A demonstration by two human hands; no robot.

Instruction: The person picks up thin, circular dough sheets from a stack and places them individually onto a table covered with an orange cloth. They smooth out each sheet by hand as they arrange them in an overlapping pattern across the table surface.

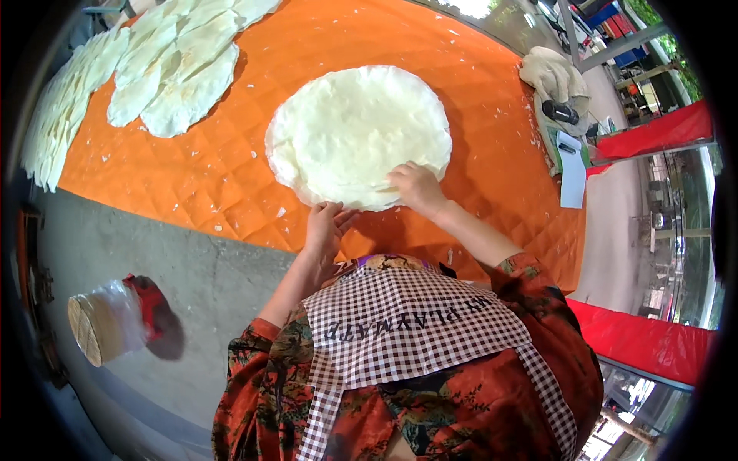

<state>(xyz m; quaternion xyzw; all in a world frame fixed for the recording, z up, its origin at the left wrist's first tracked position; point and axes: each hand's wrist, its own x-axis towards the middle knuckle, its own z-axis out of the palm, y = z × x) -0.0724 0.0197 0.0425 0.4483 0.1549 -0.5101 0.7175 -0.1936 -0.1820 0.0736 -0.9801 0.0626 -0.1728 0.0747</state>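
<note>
A pile of thin, pale, round flatbread sheets [357, 134] lies on the orange-covered table in front of me, its edges wavy and uneven. My right hand [416, 187] is on the near right part of the pile, fingers bent and pinching at the top sheet's edge; the fingertips are partly hidden. At the near edge of the pile is my left hand [326, 224], its fingers apart and touching the rim from the side. Whether a sheet is between those fingers is hard to see, but none shows there.
More overlapping pale sheets [181, 77] cover the table's far left. White crumbs dot the orange cover [492, 146]. At the right edge lie a beige cloth [550, 73], a dark object [560, 113] and a white paper pad [572, 180]. A plastic-wrapped round stool [96, 326] stands on the floor at left.
</note>
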